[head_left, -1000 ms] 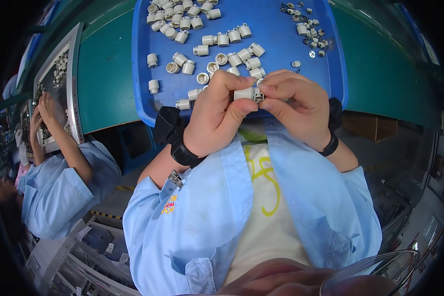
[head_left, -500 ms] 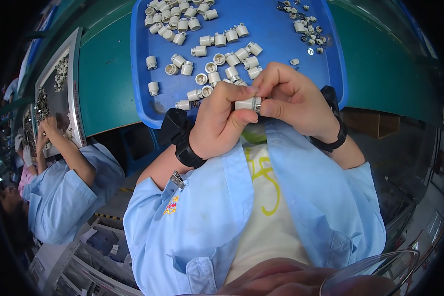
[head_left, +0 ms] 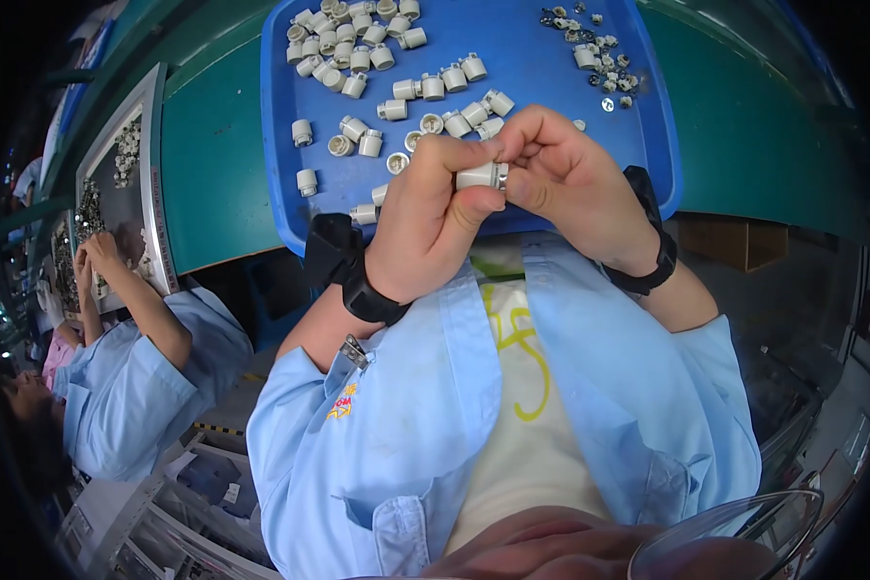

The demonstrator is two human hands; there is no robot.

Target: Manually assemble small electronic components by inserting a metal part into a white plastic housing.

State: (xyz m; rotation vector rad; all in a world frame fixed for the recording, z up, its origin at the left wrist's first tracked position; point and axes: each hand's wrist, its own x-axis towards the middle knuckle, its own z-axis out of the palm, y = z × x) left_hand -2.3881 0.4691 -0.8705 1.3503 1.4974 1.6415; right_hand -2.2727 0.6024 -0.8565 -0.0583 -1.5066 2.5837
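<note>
A white ceramic lamp socket [head_left: 478, 177] with a metal part at its right end lies sideways between my hands, over the near edge of the blue tray [head_left: 669, 174]. My left hand [head_left: 425, 208] pinches the socket's body between thumb and fingers. At the metal end, my right hand [head_left: 575, 184] closes thumb and fingertips around it; whether a separate small piece sits in those fingertips is hidden. Many loose white sockets [head_left: 433, 88] lie beyond my hands, some upright and some on their sides.
Small metal and white parts [head_left: 609, 70] are scattered at the tray's far right. The tray stands on a green table [head_left: 213, 116]. To the left, a co-worker's hands [head_left: 97, 253] work over a metal-framed tray [head_left: 155, 184] of small parts. A cardboard box [head_left: 735, 242] stands below the table at right.
Both my hands have risen slightly away from my body with the socket still between them. My right fingers have shifted a little at its metal end.
</note>
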